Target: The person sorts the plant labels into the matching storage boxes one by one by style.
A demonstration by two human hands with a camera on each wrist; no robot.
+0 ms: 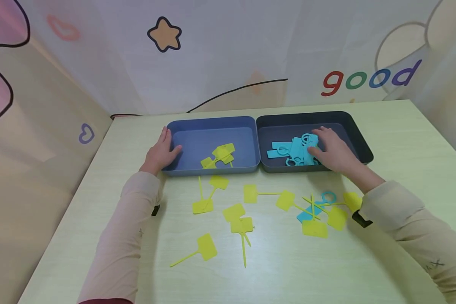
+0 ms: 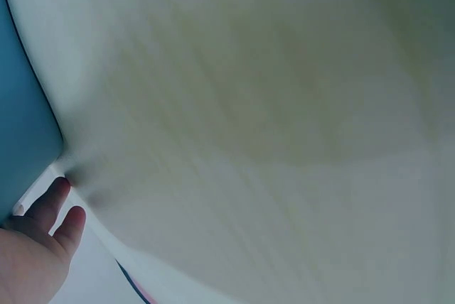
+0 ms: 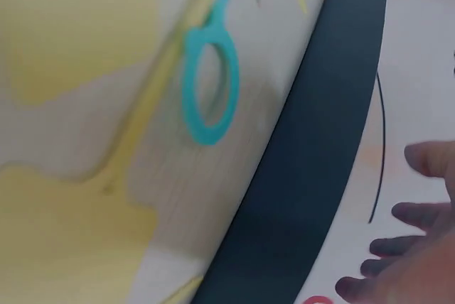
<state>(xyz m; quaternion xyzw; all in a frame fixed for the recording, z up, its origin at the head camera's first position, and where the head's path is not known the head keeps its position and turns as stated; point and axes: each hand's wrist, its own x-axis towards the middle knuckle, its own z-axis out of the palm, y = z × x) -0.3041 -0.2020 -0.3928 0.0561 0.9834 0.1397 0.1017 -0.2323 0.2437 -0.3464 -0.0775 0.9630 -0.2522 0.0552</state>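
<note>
My left hand [image 1: 160, 154] rests on the left rim of the blue tray [image 1: 194, 135], thumb over the inside and fingers along the outer wall. A few yellow plant labels [image 1: 222, 153] lie in that tray. My right hand [image 1: 332, 148] is over the right part of the dark tray [image 1: 285, 123], next to a pile of cyan ring-ended tags [image 1: 298, 147]. In the right wrist view its fingers [image 3: 402, 247] are spread above the dark tray's wall, with nothing held between them.
Several yellow plant labels [image 1: 207, 247] lie scattered on the table [image 1: 137, 261] in front of the trays. One cyan ring-ended tag [image 1: 305, 215] lies under crossing yellow stakes at the right. A printed cloth [image 1: 228, 55] hangs behind the table.
</note>
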